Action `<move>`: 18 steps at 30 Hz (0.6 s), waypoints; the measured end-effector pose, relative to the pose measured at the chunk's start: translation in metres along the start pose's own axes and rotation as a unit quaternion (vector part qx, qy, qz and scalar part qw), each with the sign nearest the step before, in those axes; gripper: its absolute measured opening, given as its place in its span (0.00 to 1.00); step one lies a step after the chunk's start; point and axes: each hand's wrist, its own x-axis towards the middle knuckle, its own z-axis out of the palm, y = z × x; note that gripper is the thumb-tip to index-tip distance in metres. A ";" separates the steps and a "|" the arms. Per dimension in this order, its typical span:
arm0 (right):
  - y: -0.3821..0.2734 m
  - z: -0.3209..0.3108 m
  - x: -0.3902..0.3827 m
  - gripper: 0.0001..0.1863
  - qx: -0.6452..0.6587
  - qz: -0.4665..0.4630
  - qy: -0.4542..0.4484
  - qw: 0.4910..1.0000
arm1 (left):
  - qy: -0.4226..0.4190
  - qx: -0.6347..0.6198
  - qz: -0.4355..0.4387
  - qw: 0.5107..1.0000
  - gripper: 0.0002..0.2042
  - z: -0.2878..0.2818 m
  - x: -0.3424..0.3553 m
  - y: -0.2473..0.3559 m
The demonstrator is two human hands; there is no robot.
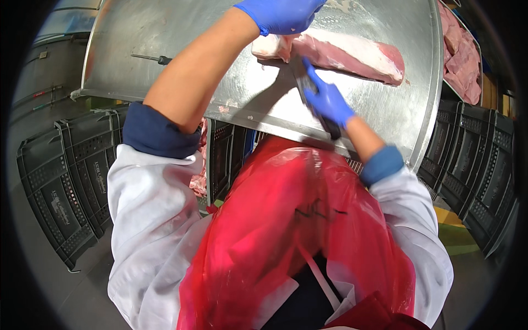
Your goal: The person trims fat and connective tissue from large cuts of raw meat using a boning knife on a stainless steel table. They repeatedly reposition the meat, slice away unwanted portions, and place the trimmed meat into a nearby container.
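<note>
A long pork loin (357, 55), pink with a white fat layer, lies across the metal table (220, 82). My right hand (330, 103), in a blue glove, is closed round a knife (300, 77). The knife's blade is against or just beside the loin's near edge, left of its middle; blur hides whether it cuts in. My left hand (283, 15), also gloved in blue, is over the loin's left end at the upper edge of the picture. Its fingers are mostly hidden, so their grip cannot be seen. Left of my left forearm lies a thin rod-like tool (151, 58) with a dark handle.
A tray of pink meat pieces (461, 58) stands right of the table. Dark perforated crates (71, 176) stand at the lower left, and more crates (467, 165) at the right. Meat pieces (199, 176) show below the table's near edge. Small scraps (224, 109) lie on the tabletop.
</note>
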 end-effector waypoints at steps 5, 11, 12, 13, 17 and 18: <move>-0.027 -0.001 0.025 0.42 0.075 0.044 -0.011 0.996 | 0.093 -0.033 0.049 0.994 0.05 -0.029 -0.011 0.017; -0.045 0.024 -0.013 0.43 0.220 0.012 -0.064 0.973 | 0.082 -0.016 0.007 0.996 0.05 -0.086 -0.029 0.017; -0.048 0.017 -0.027 0.44 0.260 0.037 -0.111 0.958 | 0.077 -0.036 0.003 0.996 0.05 -0.096 -0.040 0.018; -0.038 0.006 -0.036 0.44 0.315 0.091 -0.100 0.939 | 0.067 -0.082 0.059 0.993 0.05 -0.086 -0.015 0.016; -0.057 0.011 0.055 0.39 0.299 0.031 -0.061 0.952 | 0.073 -0.099 0.106 0.987 0.05 -0.096 0.007 0.051; -0.059 0.012 0.055 0.39 0.330 0.064 -0.061 0.940 | 0.059 -0.109 0.096 0.988 0.05 -0.097 0.015 0.052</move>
